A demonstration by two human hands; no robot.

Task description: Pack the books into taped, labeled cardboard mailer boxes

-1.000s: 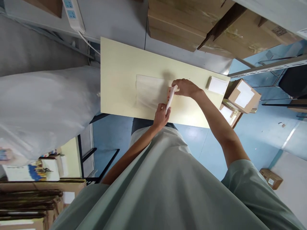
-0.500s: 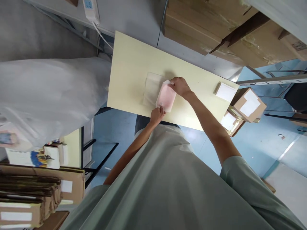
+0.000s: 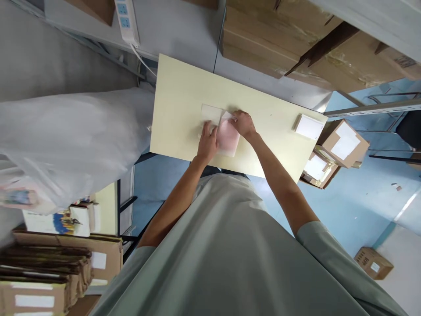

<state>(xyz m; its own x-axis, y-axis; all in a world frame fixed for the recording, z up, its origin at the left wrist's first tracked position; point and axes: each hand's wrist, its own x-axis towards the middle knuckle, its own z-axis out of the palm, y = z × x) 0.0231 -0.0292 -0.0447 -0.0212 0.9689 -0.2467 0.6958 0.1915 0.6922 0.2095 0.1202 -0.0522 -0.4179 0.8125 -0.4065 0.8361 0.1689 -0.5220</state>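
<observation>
A flat pink packet (image 3: 229,139) lies on the pale yellow table (image 3: 179,96), partly covered by a thin translucent wrapping sheet (image 3: 211,112) that spreads out to its left. My right hand (image 3: 244,123) pinches the packet's upper right corner, where the wrapping folds over. Fingers apart, my left hand (image 3: 208,144) rests on the sheet along the packet's left edge. That hand hides part of the sheet's lower portion.
A small stack of white cards or boxes (image 3: 309,126) sits at the table's right end. Cardboard boxes (image 3: 344,142) stand beyond it, and larger cartons (image 3: 263,39) line the back. A big white plastic bag (image 3: 72,140) bulges against the left side. A power strip (image 3: 126,22) lies behind.
My left hand has left the packet's lower edge and moved up and left onto the translucent sheet, its fingers spreading. My right hand stays at the upper right corner.
</observation>
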